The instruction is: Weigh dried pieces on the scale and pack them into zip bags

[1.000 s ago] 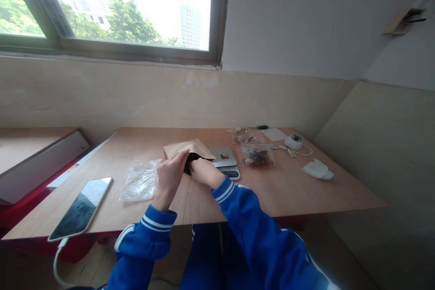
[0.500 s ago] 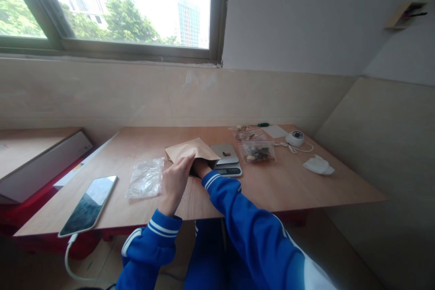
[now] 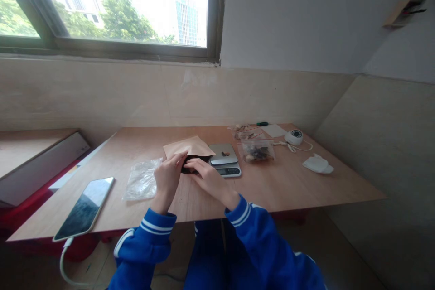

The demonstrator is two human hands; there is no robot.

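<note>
A tan paper bag (image 3: pixel 190 146) with a dark inside lies on the table, its mouth toward me. My left hand (image 3: pixel 169 176) is closed on the left side of its rim, thumb and fingers pinching the paper. At the opening, my right hand (image 3: pixel 211 180) has bent fingers reaching over the lower edge; whatever they pinch is hidden. Just right of the bag stands a kitchen scale (image 3: pixel 220 155) with its display lit. A small brown dried piece (image 3: pixel 225 154) rests on the scale's plate.
A crumpled clear plastic bag (image 3: pixel 142 180) and a charging phone (image 3: pixel 84 208) lie at left. Right of the scale are a zip bag of dark pieces (image 3: pixel 257 152), more clear bags behind it, a white camera (image 3: pixel 293 137) and a white crumpled tissue (image 3: pixel 318 164).
My right hand has drawn back out of the paper bag to its mouth, after being inside up to the wrist. My left hand still grips the rim. The view has shifted slightly.
</note>
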